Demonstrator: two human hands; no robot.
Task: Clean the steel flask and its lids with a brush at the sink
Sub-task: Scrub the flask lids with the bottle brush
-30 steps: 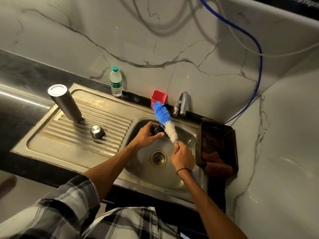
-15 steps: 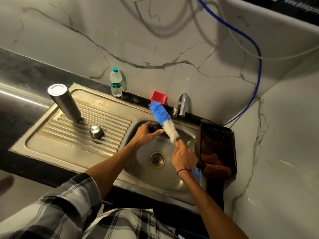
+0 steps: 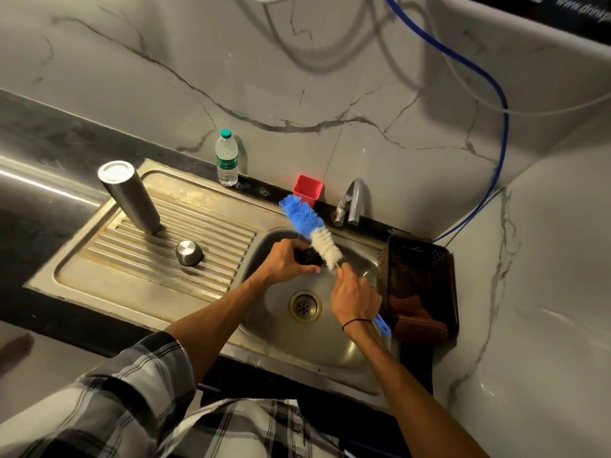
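Over the sink basin (image 3: 334, 345), my left hand (image 3: 286, 262) grips a small black lid (image 3: 307, 256), mostly hidden by my fingers. My right hand (image 3: 355, 297) holds the handle of a bottle brush (image 3: 310, 231) with blue and white bristles. The white bristles lie against the lid, and the blue tip points up and to the left. The steel flask (image 3: 130, 196) stands upside down on the ribbed drainboard (image 3: 139, 276). A steel cap (image 3: 189, 252) sits near it on the ribs.
A tap (image 3: 352, 201) and a red cup (image 3: 308, 190) stand behind the basin. A plastic water bottle (image 3: 226, 160) is at the wall. A dark basket (image 3: 420, 276) with an orange cloth (image 3: 418, 320) sits right of the sink. The drain (image 3: 305, 306) is open.
The brush has slid slightly down and left across the lid, then back. Both hands stay over the basin with the same grips.
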